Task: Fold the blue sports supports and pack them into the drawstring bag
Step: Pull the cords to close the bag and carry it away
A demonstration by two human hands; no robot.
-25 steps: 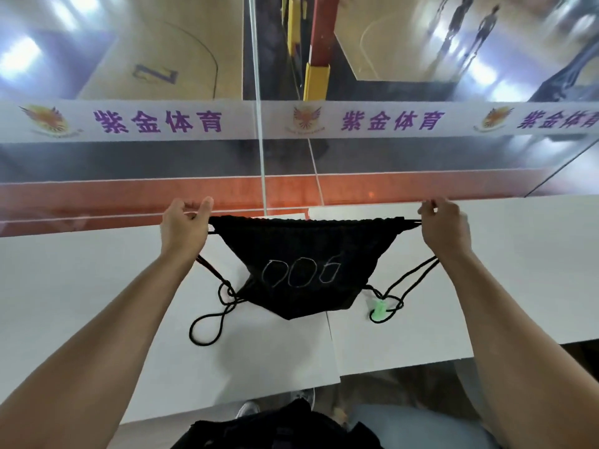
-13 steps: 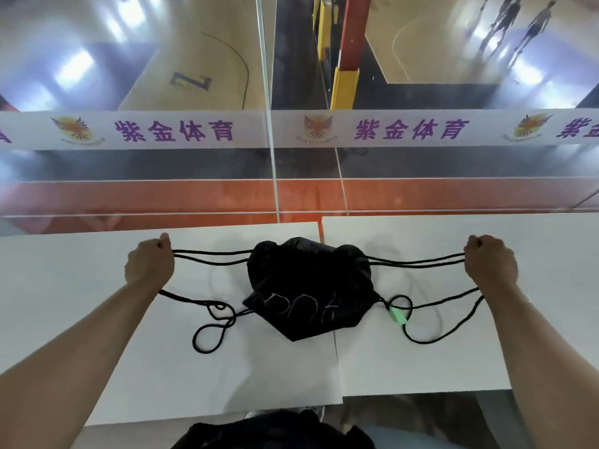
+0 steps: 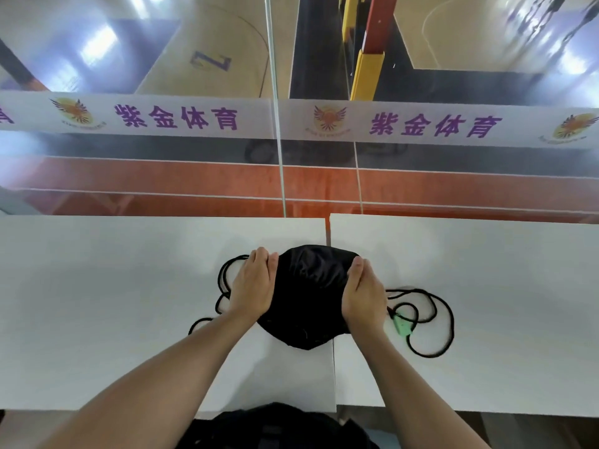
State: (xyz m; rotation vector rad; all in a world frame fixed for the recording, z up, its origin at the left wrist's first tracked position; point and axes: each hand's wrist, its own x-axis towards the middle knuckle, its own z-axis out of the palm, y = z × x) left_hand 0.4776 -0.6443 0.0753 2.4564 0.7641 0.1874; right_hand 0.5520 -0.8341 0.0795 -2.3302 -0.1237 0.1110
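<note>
The black fabric drawstring bag (image 3: 308, 296) lies bunched on the white bench (image 3: 129, 303) between my hands. My left hand (image 3: 256, 286) rests flat and open against its left side; my right hand (image 3: 363, 293) cups its right edge, fingers open.

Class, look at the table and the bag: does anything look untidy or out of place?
Yes. The black cords sprawl in loose loops beside the closed bag, which straddles the gap between the two tables. Nothing looks damaged.

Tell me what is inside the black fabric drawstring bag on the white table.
Nothing inside shows: the black fabric drawstring bag is cinched shut and opaque, between the left hand and right hand.
</note>
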